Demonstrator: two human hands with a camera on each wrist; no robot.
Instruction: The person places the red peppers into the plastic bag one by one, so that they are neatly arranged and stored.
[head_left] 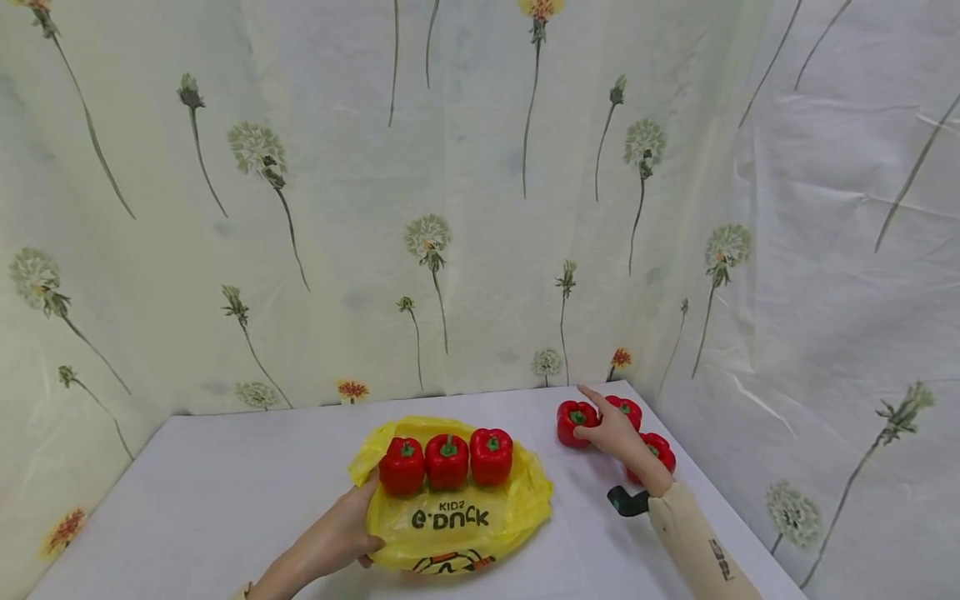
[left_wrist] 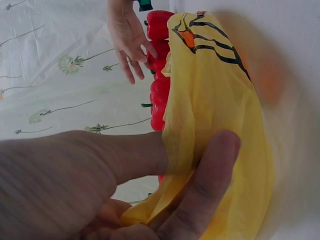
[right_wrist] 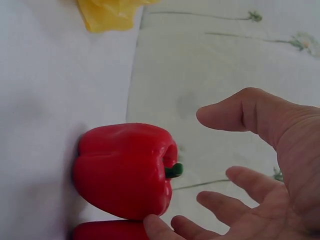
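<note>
1. The rim of a yellow plastic bag (head_left: 521, 517) is gripped at its left side by the left hand (head_left: 347, 523), with the plastic caught between thumb and fingers.
2. Three red bell peppers (head_left: 447, 468) are set side by side in a row within the spread mouth of the bag, with green stems shown.
3. Dark lettering and part of a black-and-orange drawing are printed on the near side of the bag.
4. The right hand (head_left: 618, 435) is held with thumb and fingers spread apart, nothing being gripped; it is placed close to the leftmost bell pepper (head_left: 567, 429) of a second group. Whether that pepper is touched cannot be told.
5. Two more peppers, a rear bell pepper (head_left: 632, 410) and a near bell pepper (head_left: 667, 457), are partly covered by the right hand and forearm.
6. A dark curved fitting (head_left: 628, 502) is seen beside the right wrist, next to a cream sleeve (head_left: 693, 533).
7. Both groups are carried by a white bench (head_left: 225, 483), backed by a dandelion-patterned curtain (head_left: 480, 167).
</note>
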